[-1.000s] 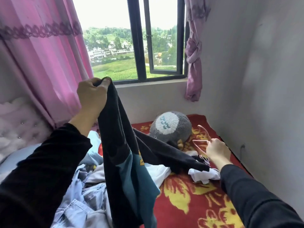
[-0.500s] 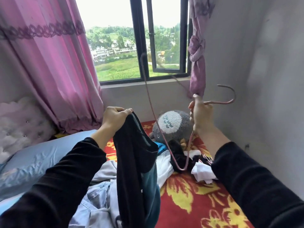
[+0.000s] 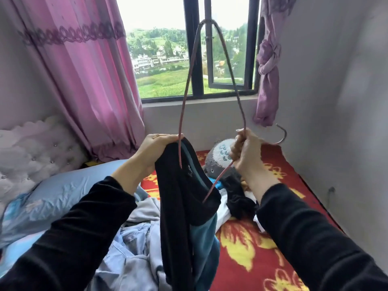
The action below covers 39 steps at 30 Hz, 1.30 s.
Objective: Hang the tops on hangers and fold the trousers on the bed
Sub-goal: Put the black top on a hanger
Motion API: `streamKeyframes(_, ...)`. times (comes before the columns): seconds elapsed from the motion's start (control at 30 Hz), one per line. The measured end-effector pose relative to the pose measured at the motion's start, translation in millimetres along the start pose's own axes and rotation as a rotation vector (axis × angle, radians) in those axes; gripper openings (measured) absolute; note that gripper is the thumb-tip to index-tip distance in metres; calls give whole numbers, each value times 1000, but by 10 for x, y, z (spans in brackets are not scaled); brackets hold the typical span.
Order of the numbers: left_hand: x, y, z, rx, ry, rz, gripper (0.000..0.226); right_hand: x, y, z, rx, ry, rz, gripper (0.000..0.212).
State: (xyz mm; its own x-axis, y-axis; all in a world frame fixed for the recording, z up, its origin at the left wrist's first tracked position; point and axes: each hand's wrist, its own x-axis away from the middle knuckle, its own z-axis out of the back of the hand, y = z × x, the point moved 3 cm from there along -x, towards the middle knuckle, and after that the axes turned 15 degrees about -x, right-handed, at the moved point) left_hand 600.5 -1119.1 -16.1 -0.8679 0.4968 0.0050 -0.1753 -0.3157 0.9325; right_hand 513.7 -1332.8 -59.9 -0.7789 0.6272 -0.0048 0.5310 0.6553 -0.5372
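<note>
My left hand [image 3: 155, 147] grips the neck edge of a black and teal top [image 3: 184, 217], which hangs down over the bed. My right hand [image 3: 244, 152] holds a thin pink wire hanger [image 3: 184, 91] near its metal hook, which points right. One end of the hanger stands high in front of the window. The other end dips into the top's neck opening. A pair of light blue jeans [image 3: 130, 248] lies crumpled on the bed below my left arm, beside a white garment [image 3: 222, 215] and a black garment [image 3: 239, 198].
The bed has a red blanket with yellow flowers [image 3: 247, 248] and a blue pillow [image 3: 52, 198] at the left. A grey plush toy [image 3: 218, 160] sits near the wall under the window. Pink curtains [image 3: 84, 80] hang left; a grey wall stands close on the right.
My right hand lifted the hanger off the bed and turned it upright. My left hand lowered the top toward it, and one hanger end has entered the neck opening.
</note>
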Motion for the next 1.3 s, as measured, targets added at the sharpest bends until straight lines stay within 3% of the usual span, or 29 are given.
streamKeyframes(0.13,1,18,239,156,70,37,17,85,330,393,300,8,58,37)
streamKeyframes(0.33,9,-226,495,117,308,77,9,-22,60,379,773,-103,277,42)
streamKeyframes(0.43,-19,-288,581,129,399,77,18,-63,-54,360,950,-158,365,43)
streamKeyframes(0.6,-36,-366,589,205,478,42,12,-95,-241,352,1110,-211,407,38)
streamKeyframes(0.73,34,-315,557,-75,399,-115,15,-45,-327,197,1439,-346,392,39)
streamKeyframes(0.83,86,-156,573,-250,297,-293,13,-103,-566,-216,1489,-426,394,40)
streamKeyframes(0.93,44,46,553,-358,332,-403,12,-99,-692,-690,1429,-481,481,41)
streamKeyframes(1.07,13,216,338,-297,330,-442,16,-27,-550,-919,1728,-601,200,47)
streamKeyframes(1.17,-27,311,185,-326,275,-452,3,-88,-728,-1004,1579,-527,177,45)
streamKeyframes(1.23,-67,326,164,-363,265,-428,24,-104,-804,-1011,1513,-496,186,44)
streamKeyframes(1.3,-91,270,181,-546,276,-437,52,-109,-835,-971,1507,-475,177,45)
